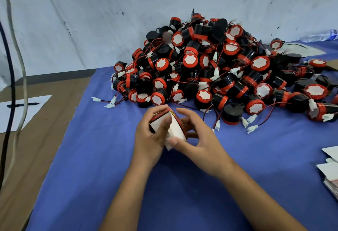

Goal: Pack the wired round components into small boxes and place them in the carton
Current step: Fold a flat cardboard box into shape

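- Above the blue cloth (102, 157), near the component pile (219, 69), both hands grip a small box (174, 130).
- Left hand (149, 135) fingers curl round its side; right hand (197, 139) thumb pinches the flap.
- Best squared gently, without crushing corners.

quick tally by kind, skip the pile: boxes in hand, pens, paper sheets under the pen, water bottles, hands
small box: 1
pen: 1
paper sheet: 1
water bottle: 1
hands: 2, left hand, right hand
total: 6
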Tool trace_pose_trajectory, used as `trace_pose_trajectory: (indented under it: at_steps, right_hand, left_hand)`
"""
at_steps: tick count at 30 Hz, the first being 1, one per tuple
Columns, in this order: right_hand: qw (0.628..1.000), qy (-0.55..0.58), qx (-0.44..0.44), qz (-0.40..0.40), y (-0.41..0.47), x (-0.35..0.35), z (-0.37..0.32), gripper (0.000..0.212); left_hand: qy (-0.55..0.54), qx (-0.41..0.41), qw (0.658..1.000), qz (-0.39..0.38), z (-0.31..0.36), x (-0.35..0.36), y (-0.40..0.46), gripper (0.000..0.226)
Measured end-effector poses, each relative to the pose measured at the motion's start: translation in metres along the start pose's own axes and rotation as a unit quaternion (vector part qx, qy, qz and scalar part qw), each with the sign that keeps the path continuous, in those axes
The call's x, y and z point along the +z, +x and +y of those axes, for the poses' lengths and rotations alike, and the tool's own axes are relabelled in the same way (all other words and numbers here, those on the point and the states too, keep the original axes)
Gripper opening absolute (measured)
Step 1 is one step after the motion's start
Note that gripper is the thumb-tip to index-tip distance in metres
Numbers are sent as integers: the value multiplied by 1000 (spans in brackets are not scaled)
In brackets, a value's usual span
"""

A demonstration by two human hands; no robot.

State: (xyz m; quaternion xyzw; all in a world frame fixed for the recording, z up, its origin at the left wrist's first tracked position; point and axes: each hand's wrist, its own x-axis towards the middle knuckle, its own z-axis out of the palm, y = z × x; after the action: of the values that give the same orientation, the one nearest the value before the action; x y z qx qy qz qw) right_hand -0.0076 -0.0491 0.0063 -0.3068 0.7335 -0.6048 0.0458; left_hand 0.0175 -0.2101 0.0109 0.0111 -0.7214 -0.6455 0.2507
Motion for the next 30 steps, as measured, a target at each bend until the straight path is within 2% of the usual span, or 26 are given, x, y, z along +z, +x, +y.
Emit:
trace_pose_trajectory:
  at_steps: [2, 5, 8, 10, 12, 14, 18, 21, 23, 26, 30]
  right_hand:
    - [1000, 10, 28, 5, 1, 0, 4, 82]
    - [992, 109, 56, 37, 4, -4, 6, 80]
    - [969, 226, 79, 52, 7, -12, 3, 77]
    - [960, 262, 89, 32, 6, -12, 4, 75]
    - [954, 283, 99, 18, 4, -11, 5, 68]
    - [942, 321, 94, -10, 4, -11, 2, 58]
    - [918, 381, 80, -72, 3, -17, -4, 61]
    - [909, 400, 76, -86, 2, -18, -5, 68]
    - [913, 394, 76, -76, 3, -17, -6, 59]
    - [921, 380, 83, -32, 4, -17, -7, 51]
    - [915, 395, 74, -16, 4, -15, -8, 54]
  left_hand:
    - [-31, -31, 997, -64, -2, 5, -3, 44]
    - [-119, -65, 976, -168, -3, 5, -3, 48]
    - [-113, -46, 958, -258, -3, -5, -1, 80]
    - [-69, -21, 957, -280, -2, -4, -3, 95]
    - [-22, 6, 967, -253, -2, 2, -6, 97]
    - [6, 31, 979, -199, -1, 6, -8, 88]
    - [-60, 13, 984, -169, 4, 2, -5, 73]
    - [-83, 21, 984, -157, 6, 2, -5, 70]
    - [-83, 40, 985, -148, 7, 8, -8, 68]
    - [26, 120, 985, -118, 6, 20, -14, 58]
    - [104, 178, 977, -50, 6, 29, -18, 45]
